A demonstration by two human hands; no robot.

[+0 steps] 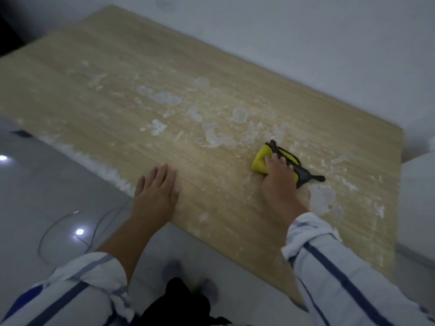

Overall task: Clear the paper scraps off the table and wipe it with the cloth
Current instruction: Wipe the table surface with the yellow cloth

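Observation:
A light wooden table (pixel 117 74) fills most of the view. Pale wet smears and foam patches (pixel 164 97) are spread across its middle and right side. My right hand (pixel 279 175) presses down on a yellow cloth (pixel 260 161) with a dark grey side and black trim, near the right part of the table. My left hand (pixel 156 187) lies flat on the table's near edge, fingers together, holding nothing. No loose paper scraps are clearly visible on the tabletop.
White bits (pixel 103 170) line the table's left edge. A thin cable (pixel 56 222) loops over the glossy tiled floor at the left. A white wall (pixel 306 43) runs behind the table, and a white block (pixel 419 198) stands at its right end.

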